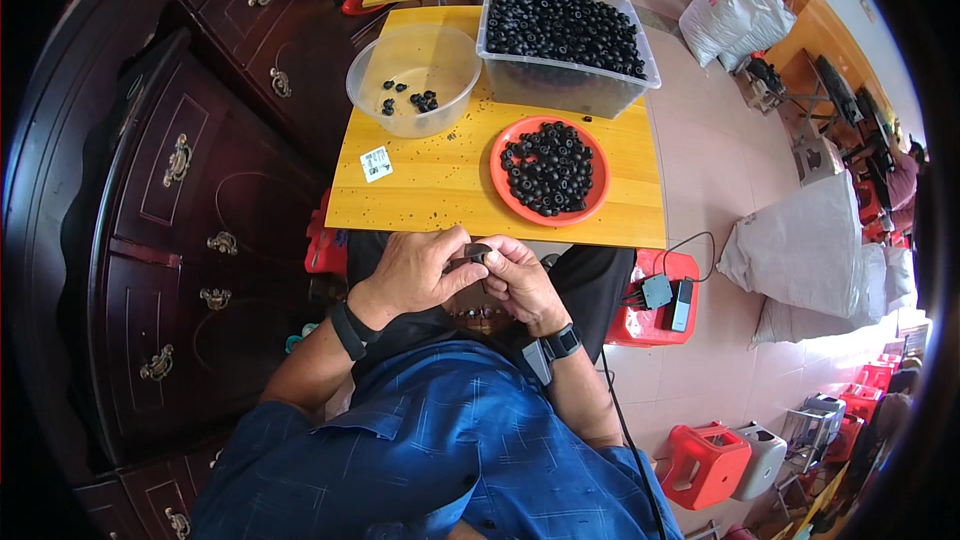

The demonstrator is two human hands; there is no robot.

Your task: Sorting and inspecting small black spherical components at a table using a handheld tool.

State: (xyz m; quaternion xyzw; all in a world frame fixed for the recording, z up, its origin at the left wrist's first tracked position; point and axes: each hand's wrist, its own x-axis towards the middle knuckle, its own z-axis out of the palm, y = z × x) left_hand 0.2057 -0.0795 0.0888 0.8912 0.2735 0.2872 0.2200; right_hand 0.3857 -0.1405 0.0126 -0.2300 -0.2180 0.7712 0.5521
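My left hand and my right hand meet just off the near edge of the yellow table. Between their fingertips is a small black part, pinched from both sides; its exact shape is partly covered by the fingers. Beyond the hands, an orange-red plate holds many small black ring-shaped pieces. To its left stands a round clear plastic tub with several black pieces in the bottom.
A large clear bin heaped with black pieces stands at the table's back. A white label and dark crumbs lie on the yellow tabletop. Dark wooden drawers line the left. A red stool holding small devices stands right.
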